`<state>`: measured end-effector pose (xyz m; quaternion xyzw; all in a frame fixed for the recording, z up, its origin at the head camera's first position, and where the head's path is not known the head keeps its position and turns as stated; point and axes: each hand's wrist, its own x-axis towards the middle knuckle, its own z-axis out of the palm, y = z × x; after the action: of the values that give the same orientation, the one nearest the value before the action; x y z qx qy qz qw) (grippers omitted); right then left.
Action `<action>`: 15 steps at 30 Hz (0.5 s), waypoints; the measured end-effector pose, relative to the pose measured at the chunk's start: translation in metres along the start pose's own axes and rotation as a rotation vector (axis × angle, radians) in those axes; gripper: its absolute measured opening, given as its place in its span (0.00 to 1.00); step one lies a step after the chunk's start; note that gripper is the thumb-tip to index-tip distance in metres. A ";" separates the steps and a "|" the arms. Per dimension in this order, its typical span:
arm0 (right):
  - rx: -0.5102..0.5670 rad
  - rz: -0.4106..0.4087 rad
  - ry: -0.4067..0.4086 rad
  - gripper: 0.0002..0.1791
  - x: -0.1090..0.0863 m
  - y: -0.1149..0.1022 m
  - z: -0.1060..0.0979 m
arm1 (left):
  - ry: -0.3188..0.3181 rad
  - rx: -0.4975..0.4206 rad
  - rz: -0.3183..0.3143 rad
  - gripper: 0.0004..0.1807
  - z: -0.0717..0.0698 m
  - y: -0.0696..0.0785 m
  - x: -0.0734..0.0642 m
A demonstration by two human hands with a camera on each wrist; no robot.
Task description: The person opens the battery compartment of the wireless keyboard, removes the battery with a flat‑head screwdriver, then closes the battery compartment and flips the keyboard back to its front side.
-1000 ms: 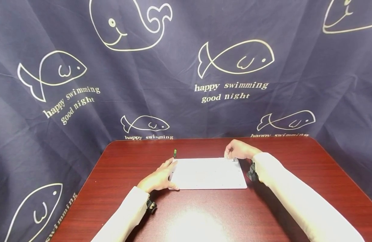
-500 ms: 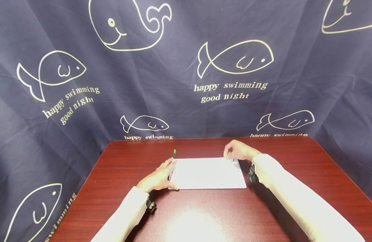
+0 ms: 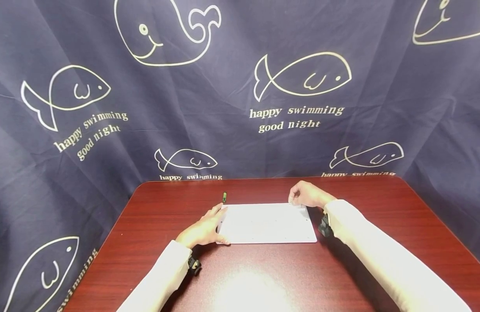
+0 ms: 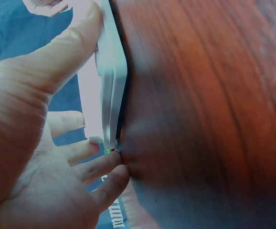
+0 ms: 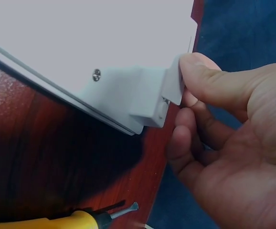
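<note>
A slim white keyboard lies underside up on the table, small screws showing in its back. My left hand grips its left end, thumb over the near edge and fingers spread toward the far corner. At the far right corner, my right hand pinches a small white cover between thumb and fingers. In the right wrist view this cover sits against the raised corner housing, with a narrow gap and a bit of metal beside it. A small green and black battery lies beyond the left corner.
In the right wrist view a screwdriver with a yellow handle lies on the reddish-brown table near the far edge. A dark blue curtain with fish drawings hangs behind the table.
The dark opening beside my right fingers at the keyboard's corner has narrowed. Both hands otherwise stay nearly in place, and the view shifts slightly.
</note>
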<state>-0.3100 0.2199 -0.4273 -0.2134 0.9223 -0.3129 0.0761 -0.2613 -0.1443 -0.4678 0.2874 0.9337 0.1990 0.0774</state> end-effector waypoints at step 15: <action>-0.218 0.051 -0.051 0.16 -0.026 -0.025 0.005 | 0.004 0.016 0.017 0.58 -0.001 0.000 0.001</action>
<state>-0.2768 0.2104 -0.4157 -0.2049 0.9538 -0.2032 0.0838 -0.2617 -0.1438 -0.4671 0.2955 0.9330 0.1925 0.0717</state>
